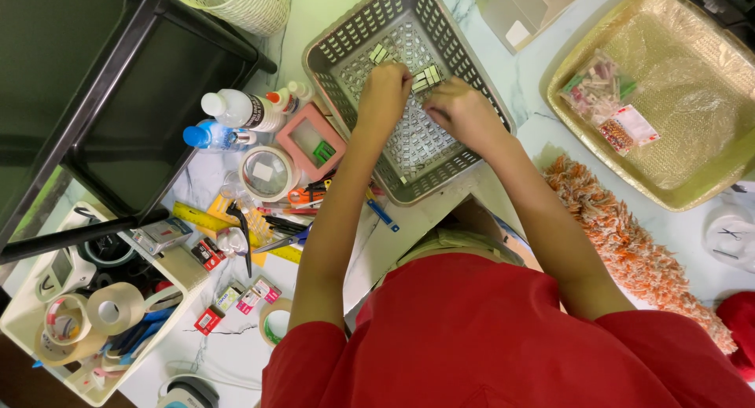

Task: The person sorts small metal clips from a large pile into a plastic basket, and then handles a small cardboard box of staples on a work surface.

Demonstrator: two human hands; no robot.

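Both my hands reach into a grey perforated plastic basket [338,42] on the white marble-look table. My left hand [383,90] is curled with its fingers closed around small pale green clips [425,78] near the basket's middle. My right hand [458,109] sits just beside it, fingers bent and pinching at the same clips. A few more pale clips [379,53] lie on the basket floor beyond my left hand. What lies under my palms is hidden.
A gold tray [708,180] at right holds small bagged items [609,101]. An orange shaggy duster [621,235] lies near my right arm. Left of the basket: bottles [236,109], a pink box [311,141], tape rolls [114,306], scissors, small packets, a white bin.
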